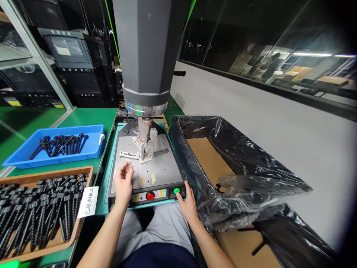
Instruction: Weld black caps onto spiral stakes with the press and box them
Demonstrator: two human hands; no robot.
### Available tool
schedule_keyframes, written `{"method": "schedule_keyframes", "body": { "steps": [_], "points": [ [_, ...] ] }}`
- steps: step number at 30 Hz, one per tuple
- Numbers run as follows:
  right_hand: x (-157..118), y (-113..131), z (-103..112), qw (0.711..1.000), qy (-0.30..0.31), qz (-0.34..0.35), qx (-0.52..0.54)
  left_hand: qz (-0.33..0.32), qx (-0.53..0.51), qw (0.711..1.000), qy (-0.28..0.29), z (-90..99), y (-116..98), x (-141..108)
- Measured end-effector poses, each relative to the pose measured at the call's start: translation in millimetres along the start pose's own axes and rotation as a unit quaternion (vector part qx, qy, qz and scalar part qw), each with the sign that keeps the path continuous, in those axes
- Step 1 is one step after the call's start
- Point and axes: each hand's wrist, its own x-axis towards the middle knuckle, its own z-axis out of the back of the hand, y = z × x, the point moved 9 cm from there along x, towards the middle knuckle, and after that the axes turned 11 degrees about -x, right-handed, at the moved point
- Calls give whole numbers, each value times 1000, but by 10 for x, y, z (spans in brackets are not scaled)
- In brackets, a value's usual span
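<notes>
My right hand (189, 203) rests at the front right corner of the press base, its thumb on the green button (176, 190) and its fingers stretched along the side edge. Above the left part of the grey metal plate (164, 171) hovers my left hand (124, 182), fingers loosely bent, with nothing visible in it. In front of it stands a fixture (145, 150) wrapped in clear plastic film. The metal horn (145, 130) of the press reaches down into that fixture; whatever sits inside is hard to make out. A red button (150, 195) is on the front panel.
Black ribbed stick-like parts fill an orange-brown tray (89, 175) at left; more lie in a blue tray (96, 149) behind it. At right, a box lined with black plastic (192, 160) holds cardboard and a small black part (219, 187). The press head (149, 48) looms overhead.
</notes>
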Motion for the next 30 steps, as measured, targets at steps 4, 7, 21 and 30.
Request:
{"method": "schedule_keyframes", "body": {
  "steps": [4,7,21,30],
  "points": [
    [-3,-26,-16,1000,-6,-4,-6,53,-76,996,8,-335,-112,393],
    [-5,-29,-28,1000,-2,-1,-11,84,-113,990,21,-536,-177,678],
    [0,30,28,999,-30,24,-24,186,-117,973,73,-790,-266,1096],
    [13,106,153,999,-45,-13,9,117,-112,987,3,-582,-207,1059]
  ]
}}
